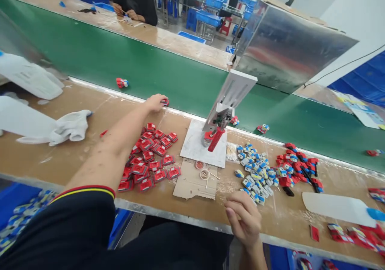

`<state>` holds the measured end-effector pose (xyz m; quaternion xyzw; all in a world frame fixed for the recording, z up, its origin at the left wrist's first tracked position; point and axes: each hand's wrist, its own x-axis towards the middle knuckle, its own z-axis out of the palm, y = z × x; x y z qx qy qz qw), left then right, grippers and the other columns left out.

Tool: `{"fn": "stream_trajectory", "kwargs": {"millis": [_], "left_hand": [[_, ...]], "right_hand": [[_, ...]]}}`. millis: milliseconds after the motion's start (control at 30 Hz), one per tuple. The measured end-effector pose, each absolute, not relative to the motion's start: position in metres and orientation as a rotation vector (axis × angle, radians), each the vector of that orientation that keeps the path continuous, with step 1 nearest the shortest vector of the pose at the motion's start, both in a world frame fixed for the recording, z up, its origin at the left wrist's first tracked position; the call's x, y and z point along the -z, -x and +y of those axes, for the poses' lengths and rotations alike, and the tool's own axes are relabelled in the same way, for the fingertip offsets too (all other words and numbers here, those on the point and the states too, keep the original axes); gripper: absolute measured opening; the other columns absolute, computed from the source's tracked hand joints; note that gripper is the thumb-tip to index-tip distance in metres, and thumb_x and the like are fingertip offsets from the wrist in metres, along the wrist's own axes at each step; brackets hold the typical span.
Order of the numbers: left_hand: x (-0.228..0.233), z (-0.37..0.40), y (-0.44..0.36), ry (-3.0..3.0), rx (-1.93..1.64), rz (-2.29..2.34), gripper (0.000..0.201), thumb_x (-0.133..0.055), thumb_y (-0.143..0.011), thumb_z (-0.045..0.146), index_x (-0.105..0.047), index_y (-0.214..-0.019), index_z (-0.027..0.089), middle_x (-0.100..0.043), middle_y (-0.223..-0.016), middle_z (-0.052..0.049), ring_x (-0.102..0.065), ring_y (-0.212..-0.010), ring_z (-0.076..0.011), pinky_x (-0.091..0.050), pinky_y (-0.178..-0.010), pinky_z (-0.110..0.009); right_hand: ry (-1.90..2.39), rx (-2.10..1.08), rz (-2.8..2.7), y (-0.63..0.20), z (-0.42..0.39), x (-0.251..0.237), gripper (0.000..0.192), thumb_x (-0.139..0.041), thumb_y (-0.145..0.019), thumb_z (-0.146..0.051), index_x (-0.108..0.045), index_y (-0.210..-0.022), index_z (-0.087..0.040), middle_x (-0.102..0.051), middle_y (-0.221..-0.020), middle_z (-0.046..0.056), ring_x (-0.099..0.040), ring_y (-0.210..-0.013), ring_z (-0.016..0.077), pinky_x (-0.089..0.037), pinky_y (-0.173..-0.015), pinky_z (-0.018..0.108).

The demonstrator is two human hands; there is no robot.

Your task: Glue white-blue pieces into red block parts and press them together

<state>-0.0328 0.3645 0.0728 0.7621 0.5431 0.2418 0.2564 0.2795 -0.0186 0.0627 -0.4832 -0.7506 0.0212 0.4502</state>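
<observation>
Left hand point(155, 102) grasps a red toy piece point(165, 101) at the green conveyor point(168, 75) edge, where a slip could drop it short; right hand point(244, 218) rests loosely curled, empty.

You face a matt green belt point(168, 71), a scuffed wooden bench point(90, 119), glossy red plastic parts point(150, 157) and a shiny metal box point(285, 49).
</observation>
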Motion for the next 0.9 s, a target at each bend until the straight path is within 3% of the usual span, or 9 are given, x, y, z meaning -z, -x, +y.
{"fn": "stream_trajectory", "kwargs": {"millis": [133,267,400,467,533,633,733,900], "left_hand": [[-0.059,0.368,0.031,-2.088,-0.583,1.528,0.037,-0.070,-0.103,0.040,-0.067,-0.130,0.015,-0.068,-0.134,-0.011,-0.069,-0.118,-0.0256,-0.061,-0.103,-0.048],[-0.046,0.372,0.028,-2.043,-0.595,1.557,0.016,-0.083,-0.084,0.019,-0.067,-0.087,0.016,-0.065,-0.097,-0.002,-0.060,-0.096,-0.0183,-0.051,-0.096,-0.033],[-0.043,0.382,0.024,-1.961,-0.685,1.574,0.033,-0.080,-0.072,0.005,-0.052,-0.068,0.022,-0.047,-0.070,0.002,-0.047,-0.078,-0.0186,-0.040,-0.080,-0.030],[-0.048,0.382,0.025,-1.910,-0.789,1.558,0.034,-0.078,-0.072,0.004,-0.050,-0.071,0.023,-0.047,-0.069,0.002,-0.046,-0.074,-0.0187,-0.037,-0.077,-0.031],[-0.056,0.368,0.024,-1.819,-1.021,1.421,0.031,-0.081,-0.074,0.008,-0.055,-0.080,0.024,-0.056,-0.076,0.001,-0.051,-0.075,-0.0192,-0.038,-0.074,-0.032],[-0.070,0.314,0.014,-1.575,-1.348,1.010,0.030,-0.086,-0.079,0.025,-0.061,-0.095,0.025,-0.067,-0.088,-0.003,-0.061,-0.079,-0.0203,-0.045,-0.071,-0.032],[-0.078,0.229,-0.007,-1.280,-1.377,0.745,0.031,-0.082,-0.086,0.043,-0.064,-0.103,0.025,-0.071,-0.093,-0.004,-0.067,-0.076,-0.0193,-0.050,-0.062,-0.030],[-0.063,0.132,-0.042,-0.915,-1.159,0.645,0.033,-0.079,-0.092,0.051,-0.068,-0.104,0.022,-0.071,-0.089,-0.003,-0.063,-0.061,-0.0113,-0.047,-0.049,-0.022]], "right_hand": [[1.378,-0.062,-1.890,-0.282,0.009,-0.042,0.021,-0.067,-0.097,-0.024,-0.073,-0.117,-0.027,-0.076,-0.102,0.010,-0.077,-0.088,0.0283,-0.067,-0.070,0.043],[1.465,-0.155,-1.984,-0.294,0.025,-0.025,0.030,-0.068,-0.100,-0.035,-0.069,-0.129,-0.026,-0.074,-0.119,0.014,-0.077,-0.106,0.0305,-0.068,-0.085,0.045],[1.467,-0.263,-2.043,-0.297,0.031,-0.019,0.024,-0.067,-0.102,-0.032,-0.070,-0.124,-0.025,-0.076,-0.114,0.011,-0.077,-0.103,0.0279,-0.067,-0.086,0.041],[1.428,-0.272,-2.077,-0.296,0.037,-0.020,0.013,-0.063,-0.104,-0.027,-0.073,-0.112,-0.025,-0.077,-0.102,0.009,-0.076,-0.093,0.0248,-0.065,-0.079,0.037],[1.363,-0.279,-2.124,-0.295,0.046,-0.025,0.014,-0.060,-0.105,-0.023,-0.074,-0.102,-0.025,-0.076,-0.092,0.006,-0.074,-0.085,0.0230,-0.063,-0.073,0.035],[1.278,-0.307,-2.221,-0.289,0.064,-0.034,0.015,-0.062,-0.105,-0.021,-0.075,-0.100,-0.026,-0.077,-0.090,0.006,-0.073,-0.084,0.0229,-0.061,-0.072,0.035],[1.185,-0.349,-2.294,-0.280,0.077,-0.039,0.014,-0.062,-0.104,-0.018,-0.074,-0.103,-0.026,-0.078,-0.090,0.006,-0.072,-0.083,0.0222,-0.059,-0.073,0.034],[1.071,-0.366,-2.287,-0.270,0.080,-0.031,0.012,-0.064,-0.102,-0.014,-0.071,-0.105,-0.024,-0.077,-0.084,0.003,-0.068,-0.077,0.0191,-0.057,-0.069,0.031]]}}
